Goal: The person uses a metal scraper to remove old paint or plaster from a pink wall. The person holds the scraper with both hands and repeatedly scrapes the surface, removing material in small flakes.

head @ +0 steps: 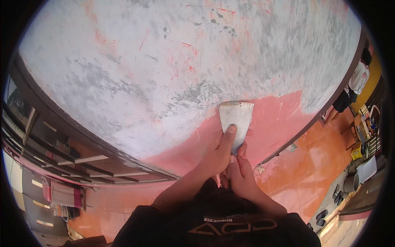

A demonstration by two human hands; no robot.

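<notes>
Both of my hands are on a wide metal scraper (237, 115), whose flared blade points away from me against the wall. My left hand (220, 148) grips the lower blade, its thumb lying on the flat metal. Below it, my right hand (240, 173) closes around the handle end, which the fingers mostly hide. The blade's edge sits where bare pink paint (277, 114) meets a whitish, grey-streaked coat (154, 77) on the wall. Red scratches and dark spots mark that coat.
A dark-framed window (77, 148) borders the wall at left. Orange floor tiles (299, 173) lie below. At right are a person in a white shirt (358, 78), a cluttered table (361, 126), a bucket (351, 182) and several pieces of footwear (322, 214). Cloths (63, 193) hang at lower left.
</notes>
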